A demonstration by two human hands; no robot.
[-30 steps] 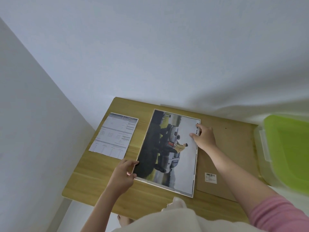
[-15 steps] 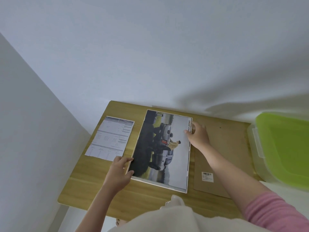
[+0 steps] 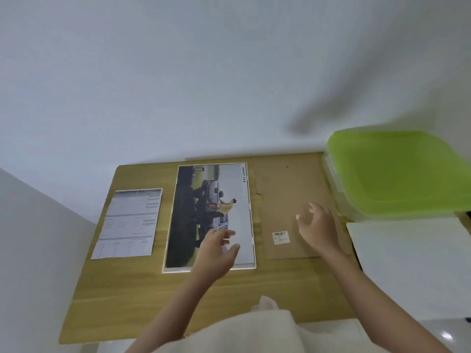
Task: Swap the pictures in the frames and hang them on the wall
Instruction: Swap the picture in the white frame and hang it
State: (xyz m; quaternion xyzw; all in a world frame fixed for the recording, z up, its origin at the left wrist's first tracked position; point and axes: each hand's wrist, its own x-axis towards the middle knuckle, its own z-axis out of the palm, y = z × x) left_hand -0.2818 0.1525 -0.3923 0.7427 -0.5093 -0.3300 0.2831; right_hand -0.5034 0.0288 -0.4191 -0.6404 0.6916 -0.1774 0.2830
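A white-edged frame with a car picture (image 3: 204,200) lies flat on the wooden table (image 3: 132,296), its long side pointing away from me. My left hand (image 3: 216,253) hovers over the picture's near right corner, fingers apart, holding nothing. To the right lies a brown backing board (image 3: 283,197) with a small barcode label (image 3: 280,237). Above that board's right part my right hand (image 3: 317,228) is open and empty. A printed sheet with tables (image 3: 130,222) lies left of the frame.
A clear plastic box with a green lid (image 3: 397,174) stands at the table's far right. A white flat surface (image 3: 413,268) sits in front of the box. White walls close the table in behind and on the left.
Both hands have let go of the frame's edges. The left hand moved over the picture's near corner; the right hand moved right, above the brown board. The camera view turned.
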